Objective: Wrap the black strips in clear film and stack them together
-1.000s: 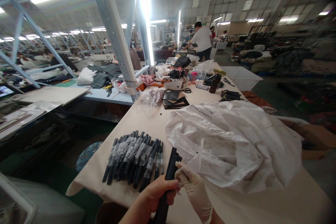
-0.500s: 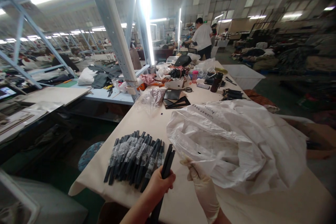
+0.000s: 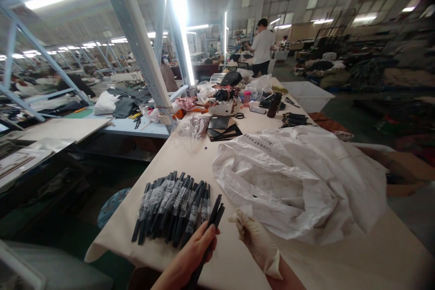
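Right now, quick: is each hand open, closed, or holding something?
Left hand: closed around a few black strips.
Right hand: gloved, open, apparently holding nothing, next to the white plastic bag.

Head camera, forward-down along table (image 3: 200,163), close.

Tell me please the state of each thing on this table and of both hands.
left hand, bare, shut on the black strips
black strips, held slanted over the table
right hand, gloved, fingers bent beside the white bag, grip unclear
wrapped bundles, lying side by side
white bag, crumpled, lying slack
clear bag, crumpled
dark bottle, upright
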Demonstrator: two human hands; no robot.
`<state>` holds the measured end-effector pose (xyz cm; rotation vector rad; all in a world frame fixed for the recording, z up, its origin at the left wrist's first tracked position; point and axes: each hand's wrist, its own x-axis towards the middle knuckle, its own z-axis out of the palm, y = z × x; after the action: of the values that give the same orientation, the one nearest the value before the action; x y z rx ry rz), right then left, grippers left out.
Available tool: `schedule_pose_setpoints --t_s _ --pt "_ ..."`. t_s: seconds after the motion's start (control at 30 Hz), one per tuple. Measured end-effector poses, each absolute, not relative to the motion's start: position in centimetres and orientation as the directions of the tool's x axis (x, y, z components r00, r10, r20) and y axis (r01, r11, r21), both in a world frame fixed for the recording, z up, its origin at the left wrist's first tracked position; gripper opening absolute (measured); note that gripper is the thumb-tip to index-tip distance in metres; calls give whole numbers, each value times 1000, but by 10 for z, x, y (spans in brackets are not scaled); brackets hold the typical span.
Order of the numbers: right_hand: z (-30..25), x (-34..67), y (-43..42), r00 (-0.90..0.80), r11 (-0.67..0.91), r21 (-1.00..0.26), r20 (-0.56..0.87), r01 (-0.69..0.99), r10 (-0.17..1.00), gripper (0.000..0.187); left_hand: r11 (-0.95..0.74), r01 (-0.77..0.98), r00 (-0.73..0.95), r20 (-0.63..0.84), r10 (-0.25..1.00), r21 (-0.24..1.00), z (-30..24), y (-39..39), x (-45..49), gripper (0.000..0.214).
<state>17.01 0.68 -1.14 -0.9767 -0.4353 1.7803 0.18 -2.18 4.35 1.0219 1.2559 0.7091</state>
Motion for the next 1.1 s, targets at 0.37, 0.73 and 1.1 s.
schedule_pose_setpoints --t_s 0.37,0.73,1.1 --pt "-11 169 12 -3 -295 -842 -330 -451 944 35 401 142 262 -425 866 905 37 -32 16 31" --pt "0 180 12 -387 -331 -937 -264 -117 883 39 432 114 213 -447 869 895 37 -26 15 32" --pt "1 152 3 -477 -385 -878 -219 -284 851 42 392 122 107 -404 908 912 31 -28 -11 52"
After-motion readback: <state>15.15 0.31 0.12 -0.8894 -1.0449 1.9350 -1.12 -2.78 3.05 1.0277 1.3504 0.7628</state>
